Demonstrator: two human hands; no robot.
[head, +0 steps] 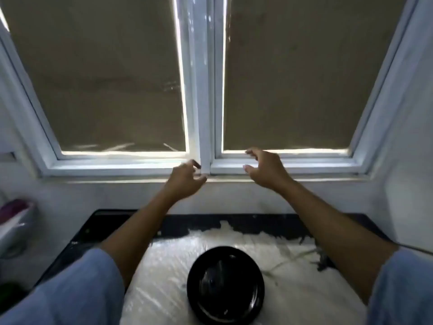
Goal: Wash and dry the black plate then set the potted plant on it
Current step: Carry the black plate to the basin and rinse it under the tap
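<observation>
Up at the window sill, both hands are raised in front of the white window frame (206,127), well above the counter. The left hand (186,181) sits at the foot of the centre post, its fingers loosely curled with the thumb and forefinger apart, and nothing is held between them; whether the fingertips touch the frame I cannot tell. The right hand (264,170) hovers by the lower rail of the right pane, fingers bent like a claw and spread from the thumb, also gripping nothing. Both forearms stretch upward from pale blue sleeves (77,292) at the bottom corners. Brown blinds (100,73) cover both panes, with bright slits of light along their edges. Below, the black plate (225,285) lies flat on a white crinkled plastic sheet (164,277) that covers most of the dark counter (131,221), between the two arms and apart from either hand. At far left, a white holder (16,221) with something purple on it is blurred
</observation>
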